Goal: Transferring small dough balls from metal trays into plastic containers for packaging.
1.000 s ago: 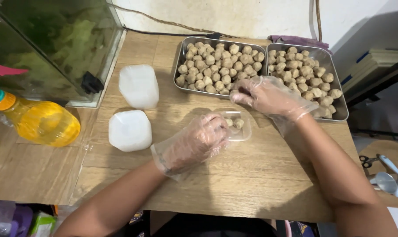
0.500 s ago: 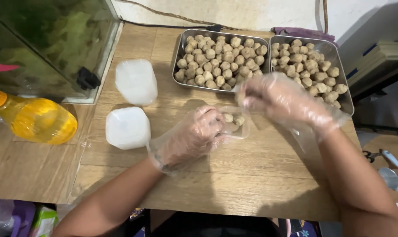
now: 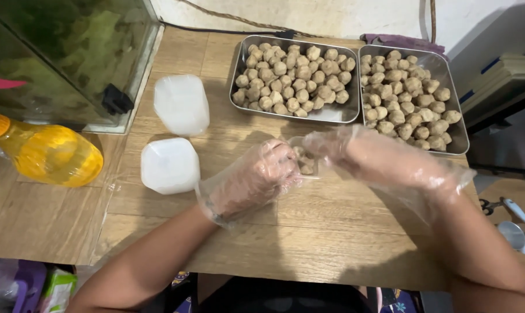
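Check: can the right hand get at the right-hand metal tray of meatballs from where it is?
Probably yes. The right hand hovers at the small clear container, just in front of the right tray; nothing lies between them and the tray is uncovered.

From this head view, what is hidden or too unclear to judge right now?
- Small clear plastic container, head view: mostly covered by the gloved left hand and right hand; its ball count is unreadable.
- Right-hand fingers: blurred, so the grip is unclear.
- Yellow plastic bottle: top cut off by the left edge.
- Grey scoop: cut off by the right edge.
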